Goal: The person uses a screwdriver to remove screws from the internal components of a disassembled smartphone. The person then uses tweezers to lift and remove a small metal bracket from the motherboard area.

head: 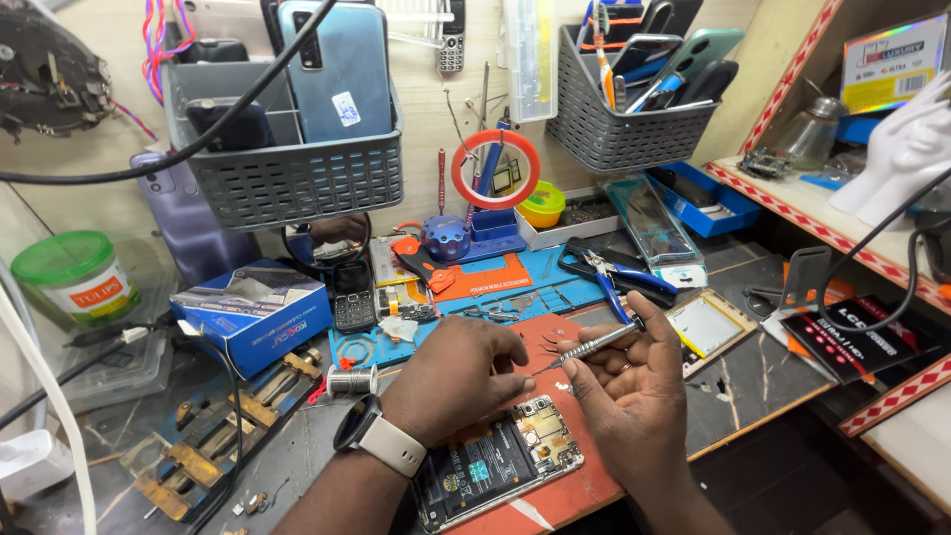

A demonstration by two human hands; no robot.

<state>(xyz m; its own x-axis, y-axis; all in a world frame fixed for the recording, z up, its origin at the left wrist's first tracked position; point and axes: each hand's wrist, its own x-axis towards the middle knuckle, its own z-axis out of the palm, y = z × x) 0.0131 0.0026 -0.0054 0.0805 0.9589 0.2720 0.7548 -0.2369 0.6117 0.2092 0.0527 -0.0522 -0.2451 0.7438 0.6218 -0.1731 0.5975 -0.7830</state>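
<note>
1. I am watching the right hand (pixel 634 391) pinching a slim metal screwdriver (pixel 594 346); its fingers are closing together on the shaft.
2. The screwdriver's long axis is running from upper right, beyond the fingers, down to lower left, its tip pointing toward the left hand (pixel 466 372).
3. The left hand is resting curled, fingertips drawn together near the tip; whether they are gripping anything, I cannot tell.
4. The opened phone (pixel 495 461) is lying just below both sets of fingers on the red mat (pixel 565 490), its long axis slanting lower left to upper right.
5. The left hand is sitting nearer the phone's upper end.
</note>
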